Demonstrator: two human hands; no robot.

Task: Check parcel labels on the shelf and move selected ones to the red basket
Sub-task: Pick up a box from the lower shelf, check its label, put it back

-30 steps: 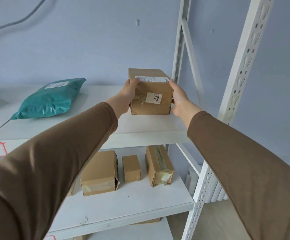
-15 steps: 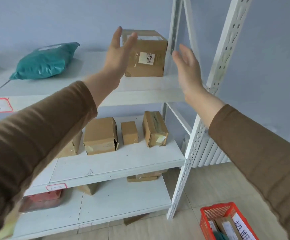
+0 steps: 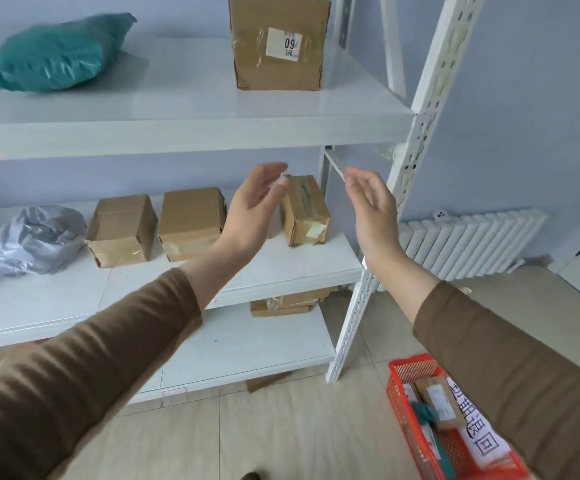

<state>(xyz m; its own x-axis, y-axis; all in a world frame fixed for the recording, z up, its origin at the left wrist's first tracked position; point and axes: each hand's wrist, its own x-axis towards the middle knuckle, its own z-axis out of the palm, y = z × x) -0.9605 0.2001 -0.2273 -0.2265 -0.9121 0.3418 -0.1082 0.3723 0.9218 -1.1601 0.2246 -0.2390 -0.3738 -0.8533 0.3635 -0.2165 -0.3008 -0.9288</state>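
A brown cardboard box (image 3: 278,43) with a white "09" label stands alone on the top shelf (image 3: 191,133). My left hand (image 3: 253,206) and my right hand (image 3: 371,206) hover open, palms facing each other, in front of the middle shelf (image 3: 281,271). Both hold nothing. Between them, a taped cardboard box (image 3: 305,213) stands on that shelf; two more boxes (image 3: 191,223) (image 3: 122,230) sit to its left. The red basket (image 3: 416,400) stands on the floor at lower right, with parcels inside and my right sleeve covering part of it.
A teal mailer bag (image 3: 56,53) lies on the top shelf, a grey bag (image 3: 32,240) on the middle shelf. Flat boxes (image 3: 285,304) lie on the lower shelf. A white perforated upright (image 3: 416,140) stands right of my hands, a radiator (image 3: 472,244) behind it.
Both hands let go of the labelled box on the top shelf and dropped down to the middle shelf. The view tilted downward, bringing the red basket into sight.
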